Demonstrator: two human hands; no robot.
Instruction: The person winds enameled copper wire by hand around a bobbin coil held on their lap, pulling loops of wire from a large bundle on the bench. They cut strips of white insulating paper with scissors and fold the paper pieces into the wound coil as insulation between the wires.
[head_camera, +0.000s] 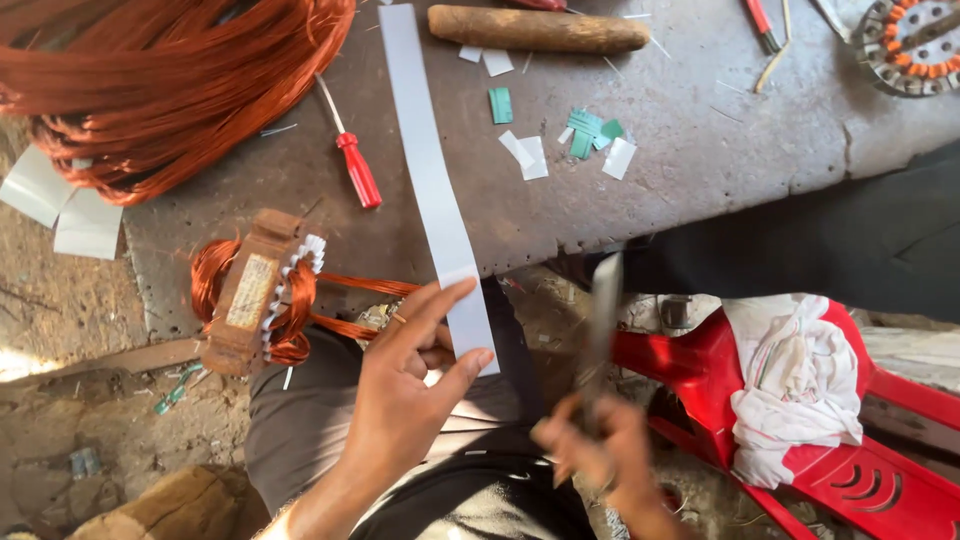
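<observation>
Above the white strip (432, 170), the wire (170, 80) is shiny orange. Left of the strip, the screwdriver (358, 170) is red. Right of it, the scraps (585, 135) are green and white.

A motor-rewinding workshop: copper wire coils (170, 90), screwdriver (355, 165), stator (912, 45).

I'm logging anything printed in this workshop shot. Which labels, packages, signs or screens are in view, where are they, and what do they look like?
Label: a pale, worn rectangular sticker on the brown block wound with copper wire, left of the left hand; its print is too blurred to make out.
No packages, signs or screens are visible.
</observation>
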